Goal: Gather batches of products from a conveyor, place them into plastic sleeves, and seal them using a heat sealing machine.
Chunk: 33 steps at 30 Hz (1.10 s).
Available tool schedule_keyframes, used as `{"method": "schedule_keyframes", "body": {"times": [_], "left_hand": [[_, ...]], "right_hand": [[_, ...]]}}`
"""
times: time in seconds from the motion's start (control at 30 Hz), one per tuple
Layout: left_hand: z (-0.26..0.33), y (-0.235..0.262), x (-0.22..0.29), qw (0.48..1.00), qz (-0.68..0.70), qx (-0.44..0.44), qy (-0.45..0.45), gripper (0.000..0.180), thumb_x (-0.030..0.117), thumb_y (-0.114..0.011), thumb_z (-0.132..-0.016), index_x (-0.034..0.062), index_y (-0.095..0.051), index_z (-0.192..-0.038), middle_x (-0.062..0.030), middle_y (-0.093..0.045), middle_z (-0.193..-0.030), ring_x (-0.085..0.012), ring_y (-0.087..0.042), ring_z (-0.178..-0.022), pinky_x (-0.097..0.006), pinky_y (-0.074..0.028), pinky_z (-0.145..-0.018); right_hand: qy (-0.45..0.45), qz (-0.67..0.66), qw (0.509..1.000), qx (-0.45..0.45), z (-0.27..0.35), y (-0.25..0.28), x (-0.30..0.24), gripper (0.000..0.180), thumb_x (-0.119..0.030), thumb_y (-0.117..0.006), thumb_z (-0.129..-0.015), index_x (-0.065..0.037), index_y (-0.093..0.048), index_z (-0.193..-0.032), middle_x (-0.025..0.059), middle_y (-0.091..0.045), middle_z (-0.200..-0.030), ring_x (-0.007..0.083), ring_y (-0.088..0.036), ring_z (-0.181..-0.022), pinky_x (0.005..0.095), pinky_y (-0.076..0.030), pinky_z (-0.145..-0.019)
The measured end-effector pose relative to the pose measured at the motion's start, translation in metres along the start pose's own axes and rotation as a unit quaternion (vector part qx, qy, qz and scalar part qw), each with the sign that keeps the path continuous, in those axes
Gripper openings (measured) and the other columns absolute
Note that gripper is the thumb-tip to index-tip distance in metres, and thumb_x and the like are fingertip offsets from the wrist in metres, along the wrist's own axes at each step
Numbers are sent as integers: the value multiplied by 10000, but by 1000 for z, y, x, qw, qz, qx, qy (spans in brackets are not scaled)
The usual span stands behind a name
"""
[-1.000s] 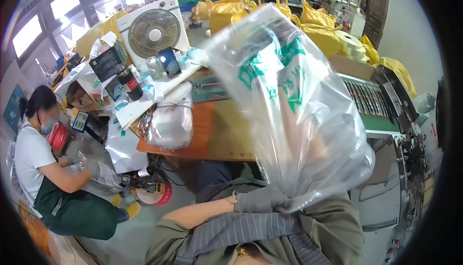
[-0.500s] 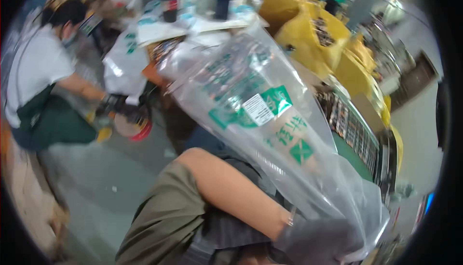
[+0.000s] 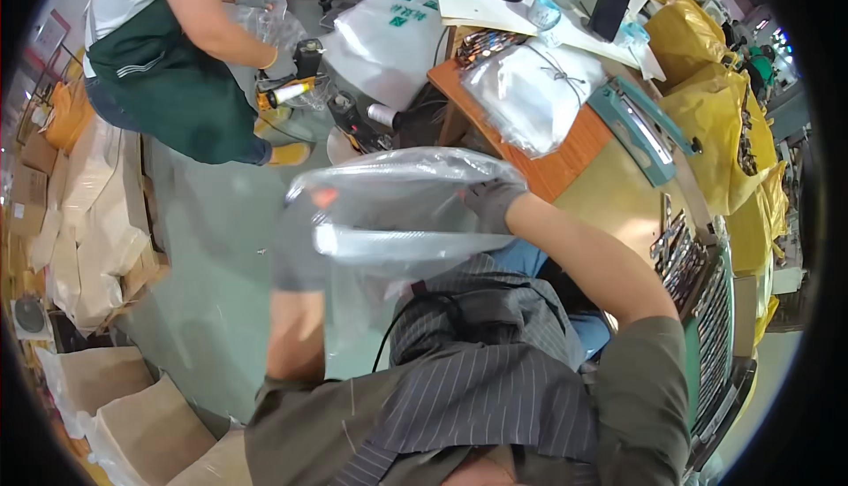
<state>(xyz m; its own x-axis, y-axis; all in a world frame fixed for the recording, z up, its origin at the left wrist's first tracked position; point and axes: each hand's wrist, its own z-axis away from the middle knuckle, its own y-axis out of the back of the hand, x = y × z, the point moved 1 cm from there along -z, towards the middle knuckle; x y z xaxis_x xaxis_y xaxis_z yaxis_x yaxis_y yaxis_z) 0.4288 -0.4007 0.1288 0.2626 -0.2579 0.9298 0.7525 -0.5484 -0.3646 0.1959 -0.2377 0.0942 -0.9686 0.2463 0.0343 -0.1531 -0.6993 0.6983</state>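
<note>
Clear, thin plastic bag (image 3: 397,212) held up over the lap, stretched between both hands, just short of the wooden surface (image 3: 565,146). Risk: film this slack could slip from a grip or tear under tension. Right hand (image 3: 491,201), grey-gloved, closed on the bag's edge. Left hand (image 3: 296,239) behind film; grip unclear.

wooden table (image 3: 565,155), yellow sacks (image 3: 720,124) — crouching co-worker (image 3: 168,53)

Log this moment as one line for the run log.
left hand: gloved, behind clear plastic bag | right hand: gloved, gripping bag's top edge | bag: held over lap | wooden table: beside right arm
</note>
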Motion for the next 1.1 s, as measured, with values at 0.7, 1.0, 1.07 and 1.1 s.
{"method": "schedule_keyframes", "body": {"times": [0.7, 1.0, 1.07, 1.1], "left_hand": [[-126, 16, -61, 876, -483, 1, -12, 572, 499, -530, -876, -51, -528, -719, -139, -422, -577, -166, -409, -614, -368, -353, -568], [-215, 28, -33, 869, -488, 45, 69, 555, 514, -506, -871, -21, -604, -760, -78, -538, -640, -163, -481, -502, -337, -379, -483], [-212, 37, -34, 871, -477, 59, 104, 545, 518, -516, -864, -10, -606, -760, -65, -541, -653, -144, -477, -503, -318, -373, -464], [-216, 32, -37, 874, -470, 63, 103, 542, 519, -522, -860, -5, -596, -742, -48, -527, -644, -139, -468, -499, -309, -367, -455]], "right_hand": [[41, 124, 943, 305, 2, -6, 35, 382, -355, -677, -659, -126, -657, -964, 83, -613, -1019, 316, -443, -1205, 591, -85, -1103], [152, -172, 835, 501, 27, 114, 56, 255, -176, -588, -764, -39, -586, -979, 176, -612, -855, 357, -595, -818, 408, -485, -717], [175, -239, 851, 434, 22, 100, 5, 249, -196, -601, -742, -61, -632, -949, 140, -648, -898, 308, -594, -939, 407, -452, -862], [189, -187, 839, 474, 9, 78, -7, 245, -214, -599, -738, -82, -652, -938, 121, -657, -910, 289, -583, -987, 409, -430, -917]]}}
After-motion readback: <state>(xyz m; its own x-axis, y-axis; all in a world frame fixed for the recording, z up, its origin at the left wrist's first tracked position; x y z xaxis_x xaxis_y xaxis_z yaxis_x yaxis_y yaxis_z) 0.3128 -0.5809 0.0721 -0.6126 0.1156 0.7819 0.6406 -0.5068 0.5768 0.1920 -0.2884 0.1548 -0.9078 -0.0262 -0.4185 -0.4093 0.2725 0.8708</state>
